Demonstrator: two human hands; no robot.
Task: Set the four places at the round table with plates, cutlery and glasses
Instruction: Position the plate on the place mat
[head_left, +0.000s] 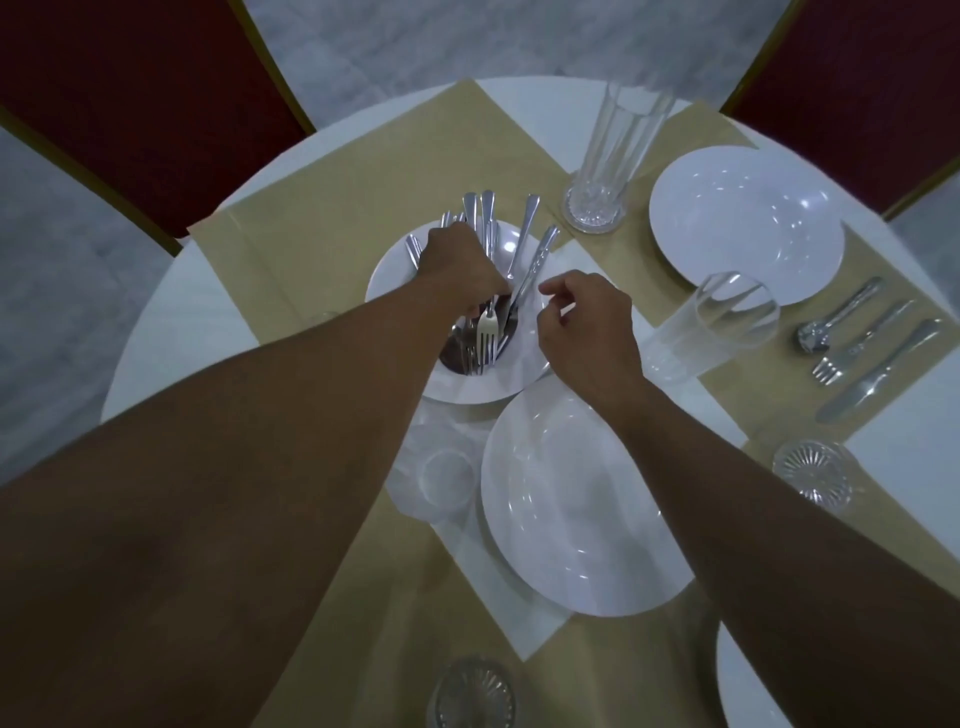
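Several pieces of cutlery (487, 332) lie on the plate (387, 283) at mid counter (171, 338), the left hand (457, 262) gripping a bunch, the right hand (587, 332) curled beside it, whether empty I cannot tell; better to lift out one set slowly.

No text, label, brand or number readable anywhere, plates (745, 223), glasses (618, 150), cutlery (862, 345) and cloth (332, 208) all plain, unmarked.
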